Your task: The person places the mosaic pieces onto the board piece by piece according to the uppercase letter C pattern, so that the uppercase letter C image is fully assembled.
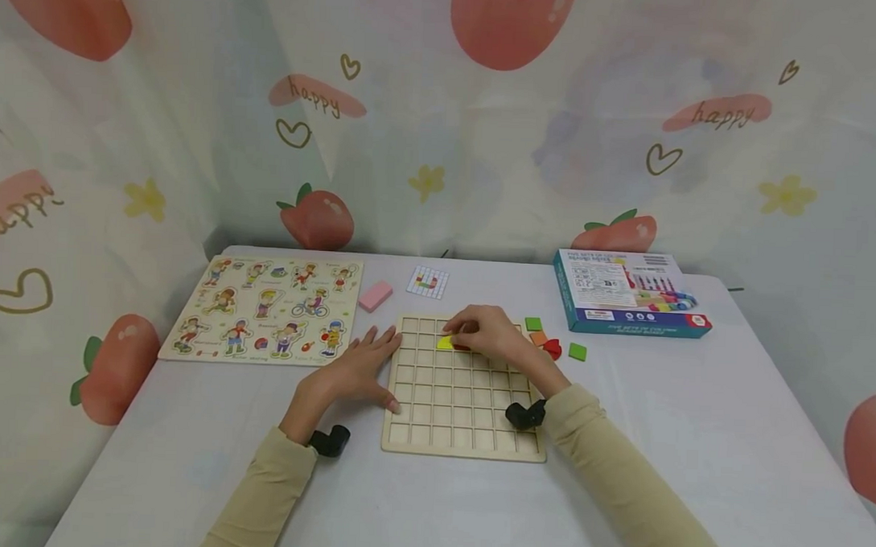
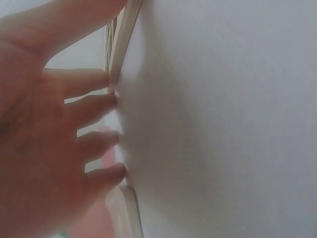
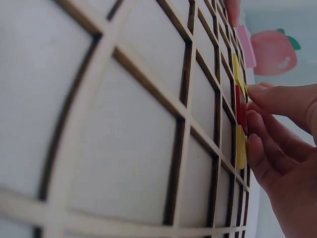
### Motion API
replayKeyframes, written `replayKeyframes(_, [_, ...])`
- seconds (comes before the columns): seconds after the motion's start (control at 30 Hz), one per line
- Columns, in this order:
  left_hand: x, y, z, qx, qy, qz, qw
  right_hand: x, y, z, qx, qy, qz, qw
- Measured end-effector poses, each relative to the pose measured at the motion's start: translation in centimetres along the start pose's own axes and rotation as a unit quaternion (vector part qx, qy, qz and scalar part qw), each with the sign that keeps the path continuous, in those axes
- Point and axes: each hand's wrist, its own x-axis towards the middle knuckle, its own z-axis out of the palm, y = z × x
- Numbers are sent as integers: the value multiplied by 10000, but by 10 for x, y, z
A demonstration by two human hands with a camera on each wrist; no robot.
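A pale wooden grid board lies flat in front of me. My left hand rests at its left edge, fingers spread, the thumb at the frame; the left wrist view shows the spread fingers beside the board's side. Over the upper rows, my right hand has its fingers curled down, thumb and fingertips at a red tile in the grid. A yellow tile lies on the red one's left. Another yellow tile sits on its other side, hidden by the hand in the head view.
Right of the board lie green tiles, an orange tile and red pieces. A pink block and a pattern card are behind it. A picture puzzle board lies left; a box stands back right.
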Motion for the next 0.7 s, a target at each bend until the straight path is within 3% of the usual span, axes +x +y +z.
replayKeyframes(0.33, [-1, 1, 1, 74, 41, -17, 10000, -21, 12, -9, 133, 479, 194, 9986])
replayKeyframes(0.7, [-2, 3, 0, 24, 23, -74, 10000, -48, 33, -35, -31, 839, 485, 9953])
